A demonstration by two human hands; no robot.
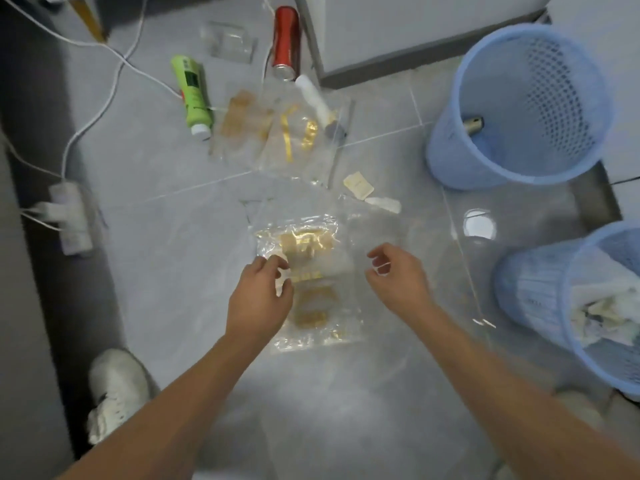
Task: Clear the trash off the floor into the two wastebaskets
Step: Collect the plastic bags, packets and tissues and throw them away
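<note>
Clear gold-printed wrapper (311, 282) at frame centre on the floor (156, 271): light, limp, crinkly, slippery. Left hand (259, 299) pinching its left edge; right hand (394, 275) loosely curled, grasping nothing visible. Best gathered by bunching edges.

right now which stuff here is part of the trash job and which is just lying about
Job:
clear wrapper
green tube
red can
white bottle
upper wastebasket
lower wastebasket

Lying about:
power strip
white cables
white shoe
</note>
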